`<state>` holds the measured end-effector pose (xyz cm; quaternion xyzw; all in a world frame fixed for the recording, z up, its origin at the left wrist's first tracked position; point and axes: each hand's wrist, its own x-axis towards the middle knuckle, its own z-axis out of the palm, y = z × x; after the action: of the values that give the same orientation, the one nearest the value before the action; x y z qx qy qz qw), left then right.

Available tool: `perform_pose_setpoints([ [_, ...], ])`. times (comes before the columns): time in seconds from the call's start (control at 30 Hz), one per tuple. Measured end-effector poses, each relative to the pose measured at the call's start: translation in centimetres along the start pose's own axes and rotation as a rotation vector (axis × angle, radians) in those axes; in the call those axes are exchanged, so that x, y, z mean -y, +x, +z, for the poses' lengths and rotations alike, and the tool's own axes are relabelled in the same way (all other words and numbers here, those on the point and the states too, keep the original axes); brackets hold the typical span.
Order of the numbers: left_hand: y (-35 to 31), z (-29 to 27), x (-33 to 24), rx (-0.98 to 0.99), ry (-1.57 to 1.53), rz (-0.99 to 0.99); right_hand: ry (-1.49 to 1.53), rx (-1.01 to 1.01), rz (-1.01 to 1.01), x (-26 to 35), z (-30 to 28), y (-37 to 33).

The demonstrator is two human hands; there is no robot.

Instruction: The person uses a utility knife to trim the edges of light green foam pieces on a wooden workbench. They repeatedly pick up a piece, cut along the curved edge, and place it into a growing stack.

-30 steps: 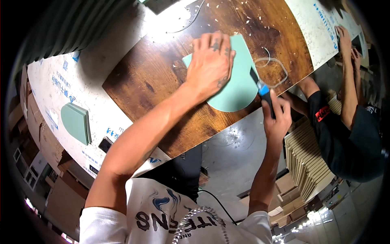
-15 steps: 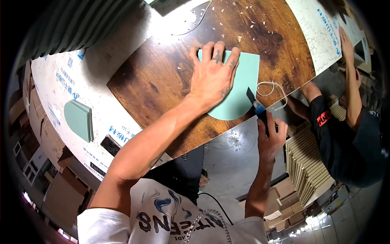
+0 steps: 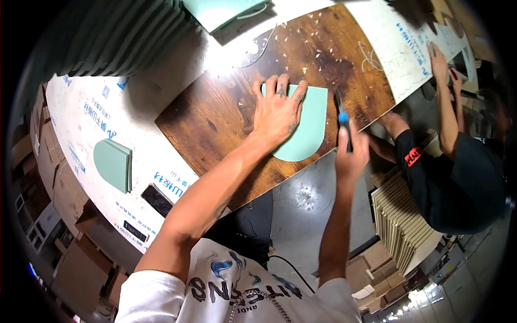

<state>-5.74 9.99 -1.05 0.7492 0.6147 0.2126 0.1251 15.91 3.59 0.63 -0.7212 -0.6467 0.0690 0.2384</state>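
My left hand (image 3: 276, 116) lies spread on a pale green panel (image 3: 312, 121), a flat board with one rounded end, pressing it onto the brown wood-grain board (image 3: 210, 134). The panel's rounded end points toward me, close to the board's front edge. In my right hand (image 3: 353, 153) is a utility knife (image 3: 343, 117) with a dark blade, a blue collar and a black handle. Its blade points away from me, just right of the panel and apart from it. A thin pale curled strip (image 3: 370, 58) lies on the board farther off to the right.
Stacked green rounded panels (image 3: 114, 166) and a phone (image 3: 156, 199) lie on the white tabletop at left. Dark ribbed stacks (image 3: 124, 37) stand at the far left. Another green piece (image 3: 223, 13) is at the back. At right works another person (image 3: 452, 177), beside stacked boards (image 3: 404, 220).
My right hand has raised the knife away from the panel's curved edge, its blade now pointing farther off. The pale strip has gone from beside the panel to the board's far right.
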Motion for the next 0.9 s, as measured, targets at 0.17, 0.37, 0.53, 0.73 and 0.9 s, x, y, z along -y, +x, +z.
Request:
perform_pose_setpoints([
  [0.17, -0.4, -0.9, 0.5, -0.084, -0.056, -0.013, 0.595, 0.047, 0.580, 4.2, -0.9, -10.9],
  [0.37, -3.0, -1.8, -4.3, 0.388, -0.187, -0.099, 1.009, -0.213, 0.992, 5.9, -1.9, -14.8],
  [0.53, 7.7, 2.7, -5.8, 0.028, -0.217, 0.169, 1.143, -0.169, 1.135, 2.6, -3.5, -20.3],
  [0.73, 17.1, 6.6, -3.2, 0.247, -0.032, 0.238, 1.174, -0.241, 1.260, 5.3, -10.0, -29.0],
  [0.9, 2.3, 5.7, -8.3, 0.648, -0.493, 1.044, 1.121, -0.440, 1.208, 5.4, -16.7, -34.5],
])
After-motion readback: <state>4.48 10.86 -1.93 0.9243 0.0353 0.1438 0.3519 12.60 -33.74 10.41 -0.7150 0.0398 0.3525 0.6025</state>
